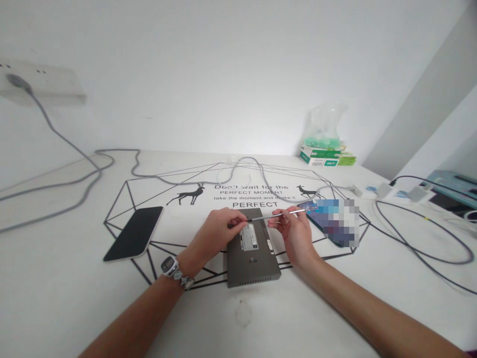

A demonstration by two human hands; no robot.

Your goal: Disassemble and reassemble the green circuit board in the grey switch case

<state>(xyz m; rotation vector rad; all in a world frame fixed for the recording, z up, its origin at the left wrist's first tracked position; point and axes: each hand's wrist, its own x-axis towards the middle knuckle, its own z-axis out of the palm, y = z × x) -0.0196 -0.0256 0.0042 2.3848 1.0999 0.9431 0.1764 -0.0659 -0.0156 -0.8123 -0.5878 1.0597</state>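
A slim silver rod (264, 217), which looks like a screwdriver, lies nearly level between my hands. Its left end is dark and its right end looks clear or shiny. My left hand (222, 226), with a watch (170, 267) on the wrist, pinches the dark end between thumb and fingers. Closer to the other end, the fingers of my right hand (296, 233) are closed around the rod. Below both hands a flat grey metal box (255, 271), like a network switch, rests on the table with a white label on its upper face and a row of small slots along the near edge.
A dark-screened tablet or phone (136, 232) lies left, and another device with a lit, partly blurred screen (326, 221) lies right. A grey cable (167, 181) runs from a wall socket to a power strip (391, 193). Boxes and a plastic bag (324, 124) stand against the wall.
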